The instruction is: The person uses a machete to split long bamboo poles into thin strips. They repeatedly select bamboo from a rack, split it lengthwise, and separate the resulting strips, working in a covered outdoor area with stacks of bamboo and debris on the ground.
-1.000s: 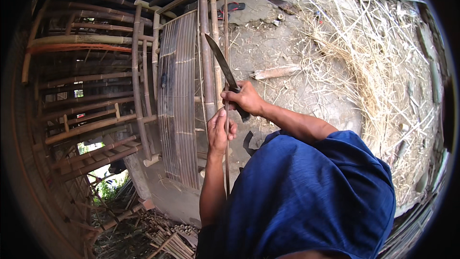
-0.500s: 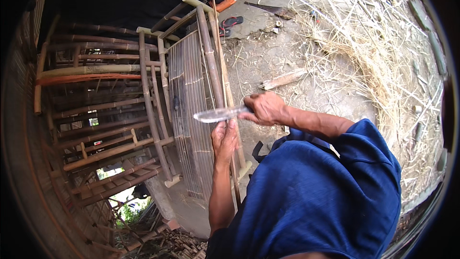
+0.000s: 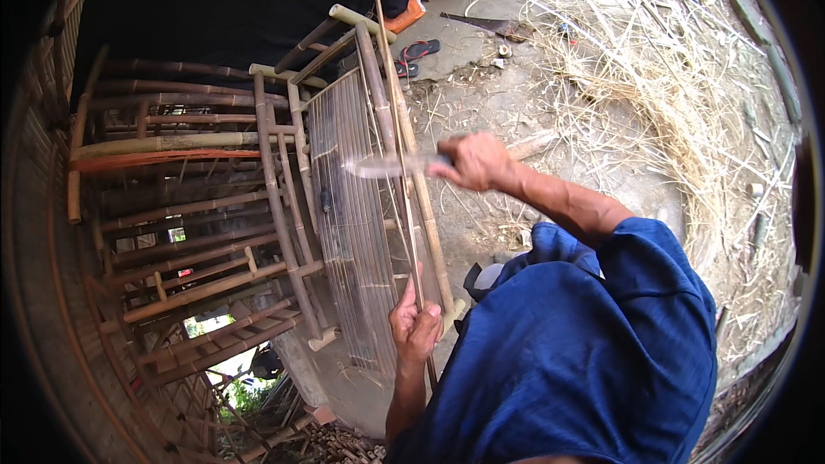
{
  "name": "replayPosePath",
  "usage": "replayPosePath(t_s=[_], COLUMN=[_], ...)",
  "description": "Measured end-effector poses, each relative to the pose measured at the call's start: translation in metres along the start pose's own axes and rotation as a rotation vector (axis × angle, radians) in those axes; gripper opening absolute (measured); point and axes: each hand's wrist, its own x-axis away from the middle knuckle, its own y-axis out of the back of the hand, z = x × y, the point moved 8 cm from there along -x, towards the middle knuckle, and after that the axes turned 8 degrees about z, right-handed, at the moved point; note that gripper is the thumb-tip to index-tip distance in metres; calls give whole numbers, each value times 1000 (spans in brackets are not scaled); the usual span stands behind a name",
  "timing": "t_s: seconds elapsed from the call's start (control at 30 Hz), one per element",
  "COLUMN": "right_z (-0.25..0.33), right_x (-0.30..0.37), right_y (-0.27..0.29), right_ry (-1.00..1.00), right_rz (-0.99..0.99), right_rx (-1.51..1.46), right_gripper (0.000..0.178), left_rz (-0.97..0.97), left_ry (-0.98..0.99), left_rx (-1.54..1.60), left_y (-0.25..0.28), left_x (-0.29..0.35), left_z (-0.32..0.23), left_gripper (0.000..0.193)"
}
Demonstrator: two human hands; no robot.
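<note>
My right hand point(image 3: 478, 161) grips the dark handle of a knife point(image 3: 371, 167); its pale blade, smeared by motion, points left and crosses a long thin bamboo strip point(image 3: 377, 2). Lower down, my left hand point(image 3: 416, 326) is closed round that strip, thumb on top. The strip runs steeply from near my body up past the far end of a bamboo bench point(image 3: 431, 245). Narrow slats point(image 3: 348, 215) make up the bench's surface, just left of my hands. Whether the blade touches the strip cannot be made out.
Stacked bamboo frames point(image 3: 202, 139) fill the left side. Pale shavings point(image 3: 636, 94) litter the ground at right. A handsaw point(image 3: 481, 23), red-strapped sandals point(image 3: 419, 51) and an orange object point(image 3: 406, 15) lie at the far side. Cut bamboo pieces point(image 3: 331, 448) are heaped at lower left.
The knife and my right hand have moved up, away from my body. My left hand has shifted down toward me along the strip, so the hands are now farther apart.
</note>
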Motion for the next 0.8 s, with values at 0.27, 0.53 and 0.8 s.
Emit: replayPosePath(t_s=[0.27, 0.53, 0.8], right_z=[-145, -51, -22], right_x=[-97, -100, -138], right_y=[69, 46, 115], right_ry=[-269, -137, -204], right_rz=[-269, -478, -428], right_rx=[-1035, -1369, -163], right_gripper=[76, 26, 72], left_rz=[28, 375, 147], left_ry=[128, 157, -108], left_rx=[-387, -331, -65], left_y=[82, 116, 75], left_x=[95, -19, -256], left_z=[43, 14, -40], left_gripper=[62, 60, 54])
